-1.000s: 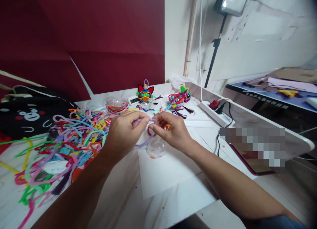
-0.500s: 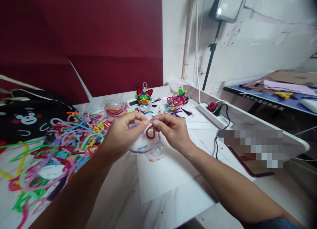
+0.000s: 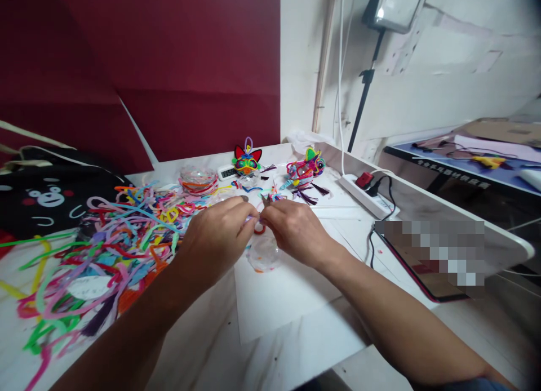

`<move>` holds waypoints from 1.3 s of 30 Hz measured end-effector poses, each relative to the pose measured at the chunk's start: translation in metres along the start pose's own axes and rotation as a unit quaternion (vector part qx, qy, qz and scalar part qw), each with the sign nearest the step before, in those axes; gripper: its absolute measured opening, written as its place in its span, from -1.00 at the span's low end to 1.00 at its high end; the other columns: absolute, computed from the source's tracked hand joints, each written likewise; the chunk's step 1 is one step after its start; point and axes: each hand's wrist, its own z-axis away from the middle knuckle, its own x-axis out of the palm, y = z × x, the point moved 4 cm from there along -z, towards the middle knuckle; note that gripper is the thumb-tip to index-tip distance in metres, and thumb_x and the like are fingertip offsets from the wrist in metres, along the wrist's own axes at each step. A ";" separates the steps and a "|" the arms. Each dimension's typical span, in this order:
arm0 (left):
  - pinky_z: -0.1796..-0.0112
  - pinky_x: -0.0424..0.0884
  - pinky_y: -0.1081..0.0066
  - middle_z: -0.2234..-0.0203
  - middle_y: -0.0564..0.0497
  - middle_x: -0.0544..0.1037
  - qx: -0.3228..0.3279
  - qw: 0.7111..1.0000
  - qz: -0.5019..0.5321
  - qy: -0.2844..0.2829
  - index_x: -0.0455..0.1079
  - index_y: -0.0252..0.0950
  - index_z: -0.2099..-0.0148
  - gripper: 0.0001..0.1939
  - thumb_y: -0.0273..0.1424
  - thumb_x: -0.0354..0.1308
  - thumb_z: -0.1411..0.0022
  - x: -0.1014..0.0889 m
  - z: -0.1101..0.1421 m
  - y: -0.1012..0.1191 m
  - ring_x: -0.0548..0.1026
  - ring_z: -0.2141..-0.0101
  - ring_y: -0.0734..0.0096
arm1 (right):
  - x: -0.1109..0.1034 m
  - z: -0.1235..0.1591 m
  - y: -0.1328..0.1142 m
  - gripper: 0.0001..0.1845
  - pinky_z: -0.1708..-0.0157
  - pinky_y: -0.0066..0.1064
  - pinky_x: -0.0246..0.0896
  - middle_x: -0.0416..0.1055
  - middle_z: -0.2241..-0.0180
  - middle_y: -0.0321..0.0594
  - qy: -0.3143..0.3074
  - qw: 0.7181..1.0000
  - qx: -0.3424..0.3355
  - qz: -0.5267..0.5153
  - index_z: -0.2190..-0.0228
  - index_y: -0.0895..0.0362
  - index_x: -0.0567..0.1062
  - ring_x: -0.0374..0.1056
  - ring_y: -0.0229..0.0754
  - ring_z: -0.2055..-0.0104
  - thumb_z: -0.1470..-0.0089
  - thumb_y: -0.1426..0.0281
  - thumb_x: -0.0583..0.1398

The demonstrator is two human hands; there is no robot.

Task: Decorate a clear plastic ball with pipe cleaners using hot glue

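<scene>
Over the middle of the table my left hand (image 3: 220, 231) is closed in a pinch, and a short bit of purple pipe cleaner (image 3: 252, 217) shows at its fingertips. My right hand (image 3: 296, 229) meets it there, thumb and fingers closed on the same pipe cleaner; most of the strand is hidden behind the hands. Just below the fingertips part of a red pipe cleaner loop (image 3: 260, 230) is visible. Nearer to me, a clear plastic dome (image 3: 264, 256) with some orange bits sits on white paper (image 3: 287, 306).
Heaped pipe cleaners (image 3: 122, 239) cover the left side, by a black bag (image 3: 46, 199). Behind my hands stand a red-eared figure (image 3: 247, 161), another colourful figure (image 3: 302, 170) and clear plastic pieces (image 3: 198, 181). A power strip (image 3: 367, 195) and tablet-like device (image 3: 418, 275) lie right.
Both hands have turned with their backs more upward, still pinched together. The purple loop that hung below them is now mostly out of sight.
</scene>
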 end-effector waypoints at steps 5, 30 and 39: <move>0.32 0.33 0.38 0.42 -0.01 0.54 -0.015 0.998 0.056 0.041 0.47 -0.28 0.35 -0.77 -0.38 -0.01 -0.24 0.000 -0.002 -0.002 0.49 0.37 0.32 | 0.000 0.000 -0.001 -0.84 0.33 -0.39 0.17 0.47 0.39 -0.11 0.021 0.997 0.038 -0.066 0.36 0.23 0.49 0.36 -0.17 0.33 -0.15 0.57 0.11; 0.25 0.38 0.45 0.40 0.08 0.59 -0.087 0.972 0.207 0.074 0.48 -0.25 0.32 -0.82 -0.31 0.10 -0.21 -0.008 -0.004 -0.014 0.51 0.34 0.38 | 0.002 -0.001 0.017 -0.85 0.43 -0.46 0.21 0.46 0.53 -0.30 0.122 0.870 0.179 -0.442 0.42 0.17 0.55 0.34 -0.29 0.48 -0.09 0.35 0.22; 0.28 0.33 0.42 0.41 0.03 0.53 0.022 0.995 0.062 0.075 0.45 -0.27 0.34 -0.80 -0.44 0.00 -0.26 -0.006 -0.002 -0.002 0.47 0.35 0.37 | -0.008 -0.001 0.006 -0.83 0.35 -0.45 0.15 0.48 0.44 -0.19 0.055 0.982 0.081 -0.164 0.41 0.22 0.54 0.36 -0.24 0.38 -0.12 0.55 0.13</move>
